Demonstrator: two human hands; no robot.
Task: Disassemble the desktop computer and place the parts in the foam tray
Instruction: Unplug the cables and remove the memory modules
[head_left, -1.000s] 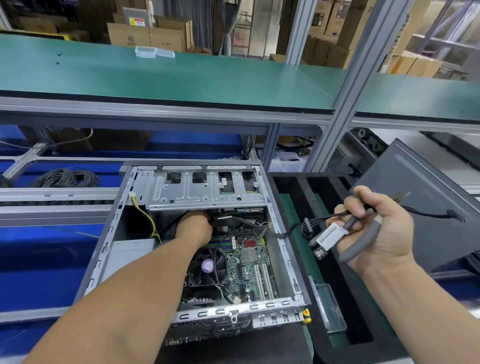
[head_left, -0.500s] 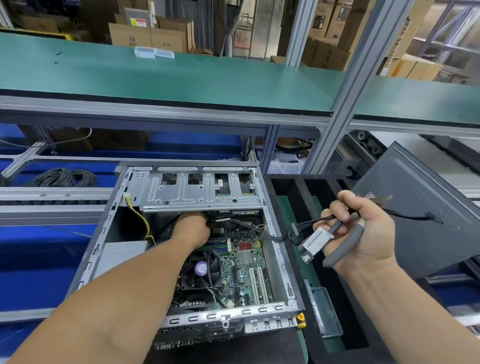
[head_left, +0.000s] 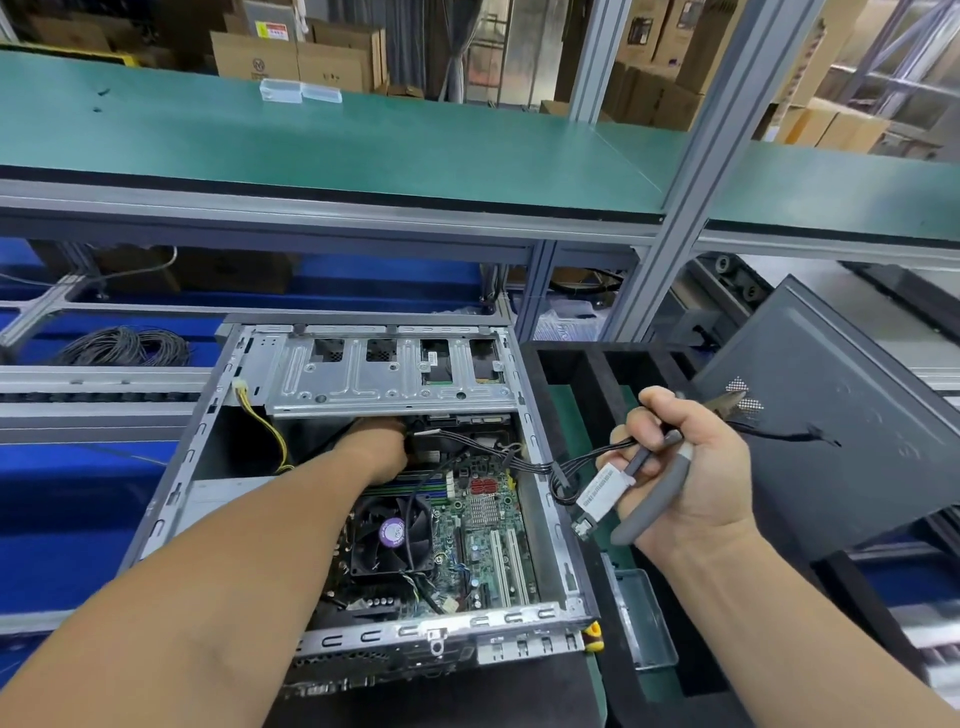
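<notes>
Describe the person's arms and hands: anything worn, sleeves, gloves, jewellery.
Both forearms are bare, with no sleeves in view. The left hand and right hand wear no gloves; no watch, ring or wristband shows. The left hand's fingers are hidden under the drive cage.

Silver-grey computer case (head_left: 171, 499); green motherboard (head_left: 483, 540) with a red block; black fan (head_left: 389, 535) with purple centre label. Yellow-and-black wires (head_left: 265, 431). Black foam tray (head_left: 587, 374) on green mat. Grey-handled pliers (head_left: 660, 493), white-labelled black cable (head_left: 605, 491). Dark grey side panel (head_left: 841, 415) with dotted vent patches. Teal shelf (head_left: 363, 140), brown cartons (head_left: 291, 57).
</notes>
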